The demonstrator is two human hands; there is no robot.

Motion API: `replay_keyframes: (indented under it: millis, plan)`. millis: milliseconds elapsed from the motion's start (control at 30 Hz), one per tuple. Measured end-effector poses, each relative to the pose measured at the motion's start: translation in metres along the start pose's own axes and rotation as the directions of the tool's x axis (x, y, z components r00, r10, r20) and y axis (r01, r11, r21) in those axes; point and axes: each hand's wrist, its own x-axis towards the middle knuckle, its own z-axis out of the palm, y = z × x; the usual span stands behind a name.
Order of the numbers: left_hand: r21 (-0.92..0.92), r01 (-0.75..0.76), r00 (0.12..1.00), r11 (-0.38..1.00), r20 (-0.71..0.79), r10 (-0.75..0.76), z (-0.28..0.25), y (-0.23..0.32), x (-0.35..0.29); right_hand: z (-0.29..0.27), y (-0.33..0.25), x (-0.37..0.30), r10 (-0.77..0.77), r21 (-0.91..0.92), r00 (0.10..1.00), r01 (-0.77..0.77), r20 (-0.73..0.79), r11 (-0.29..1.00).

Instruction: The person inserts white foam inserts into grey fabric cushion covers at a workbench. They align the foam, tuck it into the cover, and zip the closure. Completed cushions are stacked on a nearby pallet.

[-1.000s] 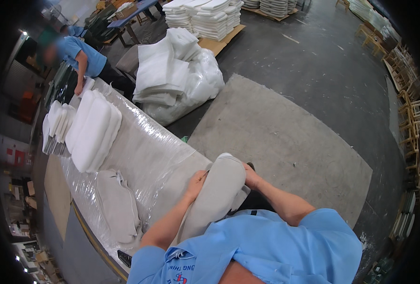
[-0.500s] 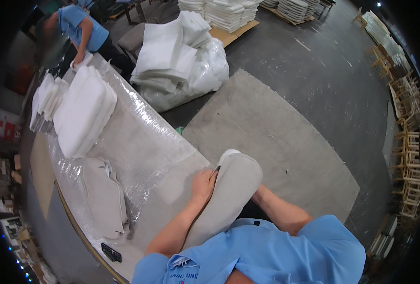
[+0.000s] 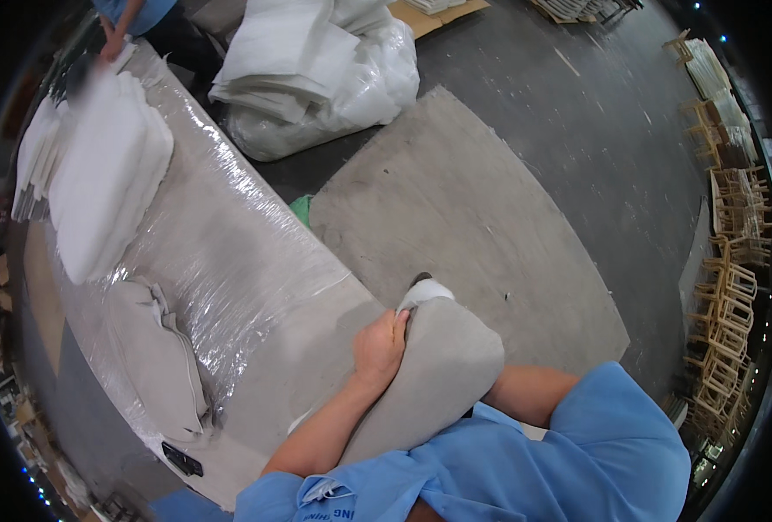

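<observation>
My left hand (image 3: pixel 379 346) is closed on the upper end of a grey cushion (image 3: pixel 429 374), fingers curled over its edge just below centre of the frame. White filling (image 3: pixel 427 291) pokes out of the cushion's open top, right above my knuckles. The cushion leans against my body, its lower end lost behind my blue shirt (image 3: pixel 525 470) at the bottom of the frame. My right forearm runs behind the cushion from the lower right; the right hand itself is hidden by the cushion, so I cannot tell whether it grips or lies flat.

To the left of my hand stretches the worktop (image 3: pixel 229 261), wrapped in clear plastic film and running diagonally from upper left to lower centre. On it, at lower left, lies a flat pile of grey covers (image 3: pixel 155 352); further up, at upper left, a stack of white foam pads (image 3: pixel 103 174). A small black object (image 3: pixel 181 458) sits near the worktop's lower edge.

Beyond the worktop, at top centre, a clear bag of white foam pieces (image 3: pixel 316 78) rests on the floor beside a grey carpet (image 3: pixel 464 217). Another person in a blue shirt (image 3: pixel 134 13) bends at the top left. Wooden chair frames (image 3: pixel 725 287) line the right edge.
</observation>
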Motion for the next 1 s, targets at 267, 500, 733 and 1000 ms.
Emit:
replay_keyframes:
  millis: [267, 500, 733, 1000]
  plan:
    - [-0.052, -0.088, 0.995, 0.995, -0.060, 0.084, 0.008, -0.015, 0.023, -0.007, 0.012, 0.000, -0.127, 0.026, 0.985, 0.131, -0.112, 0.991]
    - [-0.145, -0.079, 0.997, 0.986, -0.003, 0.080, 0.002, -0.024, 0.024, 0.011, -0.001, 0.030, -0.549, -0.527, 0.719, 0.296, -0.426, 0.797]
    - [-0.142, -0.064, 0.996, 0.988, 0.046, 0.071, -0.007, -0.025, 0.025, -0.001, 0.013, 0.035, -0.771, -0.833, 0.583, 0.272, -0.256, 0.482]
    - [-0.137, -0.062, 0.998, 0.989, 0.025, 0.066, -0.005, -0.037, 0.024, 0.021, 0.009, 0.010, -0.772, -0.939, 0.621, 0.168, -0.136, 0.300]
